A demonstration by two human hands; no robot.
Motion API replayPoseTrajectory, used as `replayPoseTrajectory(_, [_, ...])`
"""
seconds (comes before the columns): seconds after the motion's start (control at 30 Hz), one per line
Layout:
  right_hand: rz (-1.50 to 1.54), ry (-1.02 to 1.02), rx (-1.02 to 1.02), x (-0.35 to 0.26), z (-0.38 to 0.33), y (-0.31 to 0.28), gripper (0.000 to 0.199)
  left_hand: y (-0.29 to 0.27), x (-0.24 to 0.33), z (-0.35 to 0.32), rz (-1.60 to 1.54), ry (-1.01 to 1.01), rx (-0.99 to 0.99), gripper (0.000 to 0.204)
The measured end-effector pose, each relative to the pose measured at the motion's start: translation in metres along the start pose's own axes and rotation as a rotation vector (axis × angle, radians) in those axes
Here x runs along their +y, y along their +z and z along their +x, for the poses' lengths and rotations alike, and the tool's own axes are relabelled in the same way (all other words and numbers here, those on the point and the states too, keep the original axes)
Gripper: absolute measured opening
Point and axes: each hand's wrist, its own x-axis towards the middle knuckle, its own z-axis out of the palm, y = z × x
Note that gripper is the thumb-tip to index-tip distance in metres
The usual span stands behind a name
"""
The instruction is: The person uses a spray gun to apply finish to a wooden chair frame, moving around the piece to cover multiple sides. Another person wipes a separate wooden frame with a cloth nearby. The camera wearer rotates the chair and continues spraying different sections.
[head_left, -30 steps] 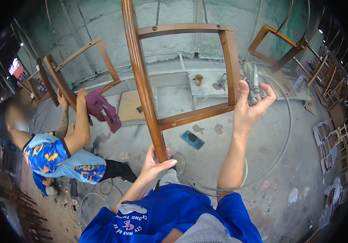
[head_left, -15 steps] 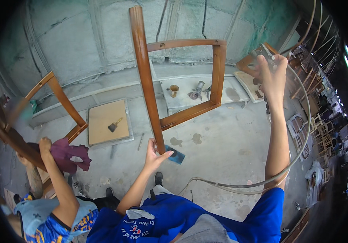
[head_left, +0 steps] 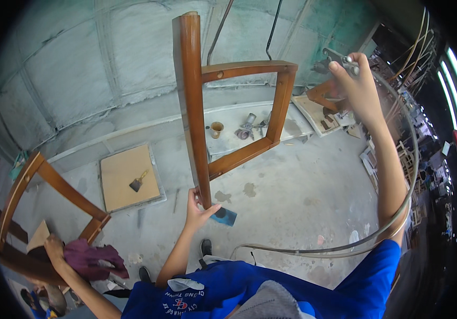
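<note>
My left hand is closed round the lower end of a brown varnished wooden chair frame, a thick leg with a squared side frame, held upright. A flat blue piece shows by the leg's foot; whether I hold it too, I cannot tell. My raised right hand grips a metal spray gun, to the right of the frame and apart from it. A pale hose curves round my right forearm.
On the left, a co-worker's hand is by a purple cloth and another wooden frame. A brush lies on a tan board. Beyond my frame, a low bench bears a cup. Dark rods hang near the wall.
My right hand has moved a little right with the spray gun, which has turned. My left hand keeps its hold on the chair frame. The co-worker's frame and cloth have shifted, and the view has swung.
</note>
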Motion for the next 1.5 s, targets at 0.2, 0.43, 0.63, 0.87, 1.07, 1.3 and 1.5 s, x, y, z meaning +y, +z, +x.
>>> replayPoseTrajectory(0.2, [-0.443, -0.089, -0.212, -0.028, 0.075, -0.018, 0.063, -0.002, 0.007, 0.001, -0.052, -0.031, 0.0, 0.077])
replayPoseTrajectory(0.43, [0.339, 0.165, -0.821, -0.19, 0.079, -0.036, 0.039, -0.003, 0.011, 0.003, -0.092, -0.028, -0.024, 0.075])
replayPoseTrajectory(0.63, [-0.222, 0.296, -0.662, -0.187, 0.08, -0.044, 0.049, -0.003, 0.02, -0.004, -0.189, -0.029, -0.042, 0.071])
replayPoseTrajectory(0.87, [-0.504, 0.184, -0.595, -0.15, 0.089, -0.044, 0.058, 0.0, 0.015, -0.004, -0.199, -0.074, -0.038, 0.07])
replayPoseTrajectory(1.07, [0.427, 0.148, -0.732, -0.124, 0.052, -0.064, 0.048, 0.011, 0.021, -0.011, -0.251, -0.079, -0.031, 0.073])
replayPoseTrajectory(1.3, [-0.448, -0.364, -0.664, -0.087, -0.07, -0.053, 0.05, 0.033, 0.061, -0.092, -0.253, -0.097, 0.012, 0.076])
replayPoseTrajectory(1.5, [-0.458, -0.348, -1.033, -0.072, -0.158, -0.079, 0.051, 0.067, 0.107, -0.174, -0.288, -0.252, 0.038, 0.081])
